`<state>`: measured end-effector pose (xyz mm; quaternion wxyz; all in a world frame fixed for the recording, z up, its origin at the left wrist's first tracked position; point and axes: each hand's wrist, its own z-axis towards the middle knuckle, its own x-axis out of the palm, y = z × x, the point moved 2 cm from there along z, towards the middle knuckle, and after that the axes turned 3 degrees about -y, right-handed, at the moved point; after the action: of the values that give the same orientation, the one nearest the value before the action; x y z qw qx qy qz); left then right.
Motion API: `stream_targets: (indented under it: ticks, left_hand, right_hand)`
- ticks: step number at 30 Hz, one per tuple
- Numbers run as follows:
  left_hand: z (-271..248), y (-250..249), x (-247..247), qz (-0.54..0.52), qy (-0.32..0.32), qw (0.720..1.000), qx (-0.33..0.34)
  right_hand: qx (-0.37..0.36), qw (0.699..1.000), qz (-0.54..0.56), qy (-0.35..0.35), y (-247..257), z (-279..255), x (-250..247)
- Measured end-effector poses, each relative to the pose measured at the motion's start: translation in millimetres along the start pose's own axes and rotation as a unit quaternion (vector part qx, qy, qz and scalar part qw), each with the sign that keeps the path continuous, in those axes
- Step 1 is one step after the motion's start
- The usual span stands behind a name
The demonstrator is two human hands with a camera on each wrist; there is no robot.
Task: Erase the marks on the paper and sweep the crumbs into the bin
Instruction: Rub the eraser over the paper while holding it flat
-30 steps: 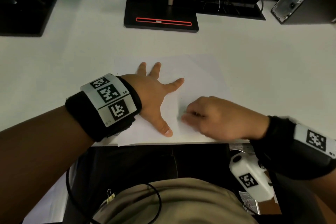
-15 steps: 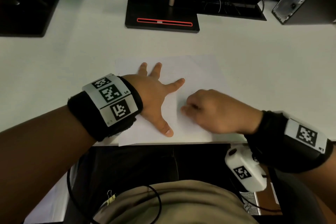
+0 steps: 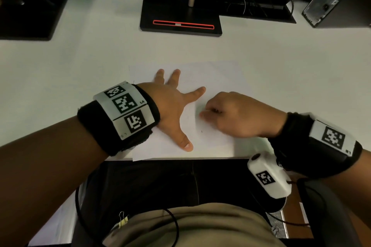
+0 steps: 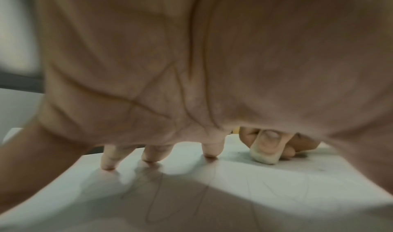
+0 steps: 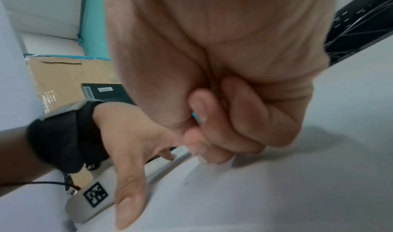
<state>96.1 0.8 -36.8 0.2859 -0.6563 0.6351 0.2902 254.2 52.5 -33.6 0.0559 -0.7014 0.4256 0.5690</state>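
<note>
The sheet of paper (image 3: 216, 78) lies flat on the white bench (image 3: 80, 70), its near edge at the bench's front edge, well in front of the monitor base (image 3: 180, 18). On the left part of the paper, the left hand (image 3: 172, 106) presses down with its fingers (image 4: 108, 158) spread wide and straight, holding nothing. Faint pencil marks (image 4: 155, 200) remain on the paper beneath this palm. To the right on the paper, the right hand (image 3: 239, 114) pinches a white eraser (image 4: 264, 155), its lower end against the sheet. A few dark crumbs (image 4: 319, 168) lie on the paper beside the eraser. The erasing step appears to be in hand. The next move likely calls for relocating the left hand to expose the covered marks. No bin is visible.
</note>
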Motion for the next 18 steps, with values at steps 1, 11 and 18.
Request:
stream_targets:
  ticks: [1,11,18]
  left_hand:
    - [0,0,0,-0.001,0.0,1.0,0.0]
    - [-1,0,-1,0.005,0.001,1.0,-0.004]
    - [-1,-1,0,0.003,0.0,1.0,-0.004]
  right_hand:
    - [-0.009,1.0,-0.003,-0.001,3,-1,2]
    - [0.0,1.0,0.005,0.005,3,-3,0]
    - [-0.015,1.0,-0.003,0.022,6,1,0]
